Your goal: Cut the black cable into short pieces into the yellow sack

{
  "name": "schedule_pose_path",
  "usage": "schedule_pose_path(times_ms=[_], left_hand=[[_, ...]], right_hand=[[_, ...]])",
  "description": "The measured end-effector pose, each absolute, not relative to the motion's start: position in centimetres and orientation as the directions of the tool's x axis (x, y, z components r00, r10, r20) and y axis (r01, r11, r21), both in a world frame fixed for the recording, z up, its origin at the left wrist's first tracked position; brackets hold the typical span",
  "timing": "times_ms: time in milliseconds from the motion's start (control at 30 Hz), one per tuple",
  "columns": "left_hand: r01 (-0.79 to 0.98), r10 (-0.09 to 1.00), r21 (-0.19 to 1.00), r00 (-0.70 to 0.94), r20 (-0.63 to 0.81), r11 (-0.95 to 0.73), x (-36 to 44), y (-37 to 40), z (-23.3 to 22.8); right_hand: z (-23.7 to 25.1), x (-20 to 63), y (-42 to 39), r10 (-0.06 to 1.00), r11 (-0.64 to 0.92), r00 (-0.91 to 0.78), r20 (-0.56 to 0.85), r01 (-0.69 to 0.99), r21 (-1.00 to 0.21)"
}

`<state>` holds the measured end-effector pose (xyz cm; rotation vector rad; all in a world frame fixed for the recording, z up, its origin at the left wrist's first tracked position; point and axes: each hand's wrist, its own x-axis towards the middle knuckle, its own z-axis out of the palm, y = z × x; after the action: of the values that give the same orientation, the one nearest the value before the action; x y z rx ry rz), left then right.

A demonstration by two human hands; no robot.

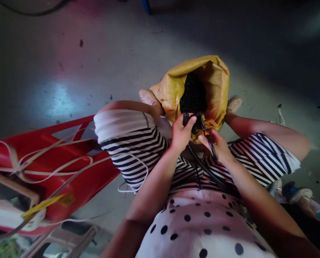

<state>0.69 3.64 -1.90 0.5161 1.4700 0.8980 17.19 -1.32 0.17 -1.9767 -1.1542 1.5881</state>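
Observation:
My left hand (180, 133) grips a small black connector part (190, 118) at the end of a black cable (203, 166). My right hand (218, 146) pinches the same cable just below it, fingers closed around the black lead. The cable runs down across my striped lap. Both hands sit just in front of an open yellow sack (213, 82) standing between my knees, filled with small black pieces (193, 95).
A red plastic crate (76, 186) with white straps (55, 168) lies at my left. A grey stool (68, 240) stands at bottom left. Grey concrete floor (95, 64) stretches ahead. Another person's shoe (296, 193) shows at the right.

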Motion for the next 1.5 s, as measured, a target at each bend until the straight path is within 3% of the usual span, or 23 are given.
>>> schedule_pose_path(times_ms=[300, 700, 1100, 1500], left_hand=[[-0.045, 0.876, 0.891, -0.164, -0.453, 0.452, 0.4, 3.5, -2.3], [0.106, 0.934, 0.929, -0.075, -0.349, 0.355, 0.4, 3.1, -2.5], [0.181, 0.915, 0.899, -0.003, -0.404, 0.398, 1.1, 2.4, -5.1], [0.047, 0.772, 0.779, -0.178, -0.610, 0.626, 2.3, 2.1, -7.5]], right_hand=[[0.7, 17.3, -0.8, 0.744, -0.593, 0.000, -0.668, 0.460, -0.661], [0.3, 17.4, -0.2, 0.737, -0.570, -0.051, -0.674, 0.488, -0.661], [-1.5, 16.8, -0.9, 0.608, -0.748, -0.043, -0.793, 0.306, -0.589], [-2.8, 17.1, -1.9, 0.583, -0.795, 0.037, -0.811, 0.232, -0.561]])
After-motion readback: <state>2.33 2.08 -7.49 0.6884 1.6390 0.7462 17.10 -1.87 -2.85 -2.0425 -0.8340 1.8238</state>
